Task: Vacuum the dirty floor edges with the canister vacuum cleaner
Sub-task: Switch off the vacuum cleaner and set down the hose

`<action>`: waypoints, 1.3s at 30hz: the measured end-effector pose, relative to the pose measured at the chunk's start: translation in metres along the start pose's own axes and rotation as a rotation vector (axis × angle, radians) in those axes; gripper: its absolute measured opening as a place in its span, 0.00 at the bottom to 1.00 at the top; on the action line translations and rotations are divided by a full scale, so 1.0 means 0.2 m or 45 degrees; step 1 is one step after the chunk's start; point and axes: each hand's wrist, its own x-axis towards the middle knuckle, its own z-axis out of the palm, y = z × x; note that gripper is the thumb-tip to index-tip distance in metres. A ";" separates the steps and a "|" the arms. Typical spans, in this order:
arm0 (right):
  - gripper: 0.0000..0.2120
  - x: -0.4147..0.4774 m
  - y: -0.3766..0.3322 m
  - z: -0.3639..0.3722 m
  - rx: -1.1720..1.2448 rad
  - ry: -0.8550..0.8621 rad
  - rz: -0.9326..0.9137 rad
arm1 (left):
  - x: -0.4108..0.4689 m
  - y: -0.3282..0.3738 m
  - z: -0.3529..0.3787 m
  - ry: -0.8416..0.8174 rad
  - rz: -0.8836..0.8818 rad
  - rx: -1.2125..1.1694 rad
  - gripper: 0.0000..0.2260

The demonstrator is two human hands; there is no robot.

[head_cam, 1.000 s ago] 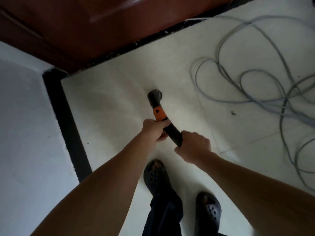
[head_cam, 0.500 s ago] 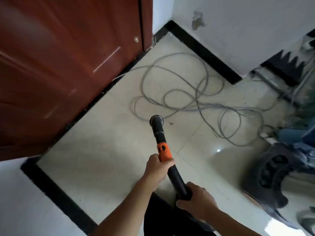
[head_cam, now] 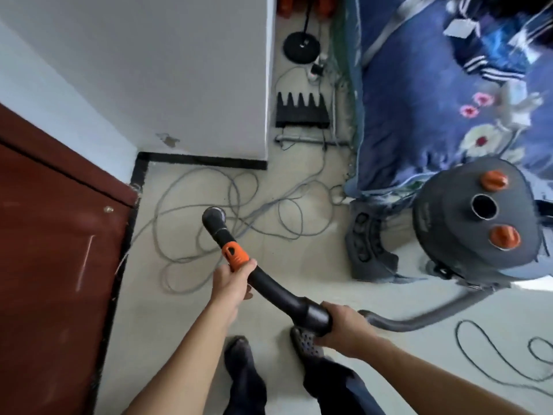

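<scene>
Vacuum pipe [head_cam: 278, 290] is held in both hands over the floor [head_cam: 167, 310]. Right hand [head_cam: 344, 327] is curled round its thick back end, where the hose [head_cam: 419, 322] joins. Left hand [head_cam: 232, 283] grips it further up, at the orange collar [head_cam: 235, 256]. Its open tip points toward a tangle of grey cable [head_cam: 209, 187]. Round grey canister [head_cam: 466, 235] stands to the right, beside the blue bed [head_cam: 419, 100].
</scene>
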 end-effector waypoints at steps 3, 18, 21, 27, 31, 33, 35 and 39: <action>0.13 -0.12 -0.04 0.01 0.092 0.121 0.019 | -0.06 0.12 0.06 -0.028 0.042 0.014 0.08; 0.20 -0.72 -0.04 -0.03 0.521 0.631 0.158 | -0.60 0.49 0.42 -0.417 0.133 0.404 0.08; 0.17 -0.82 0.10 -0.05 0.512 0.719 0.204 | -0.71 0.60 0.59 -0.464 0.249 0.496 0.07; 0.18 -0.89 0.36 -0.13 0.585 0.797 0.263 | -0.95 0.71 0.98 -0.552 0.435 0.711 0.16; 0.22 -0.87 0.60 -0.20 0.609 0.623 0.222 | -1.08 0.74 1.25 -0.580 0.560 0.847 0.15; 0.25 -0.84 0.74 -0.23 0.608 0.521 0.213 | -1.12 0.76 1.38 -0.554 0.593 0.901 0.15; 0.26 -0.80 0.88 -0.27 0.636 0.442 0.236 | -1.13 0.76 1.49 -0.527 0.619 0.951 0.15; 0.21 -0.74 1.17 -0.41 0.644 0.423 0.337 | -1.12 0.77 1.64 -0.421 0.673 1.041 0.17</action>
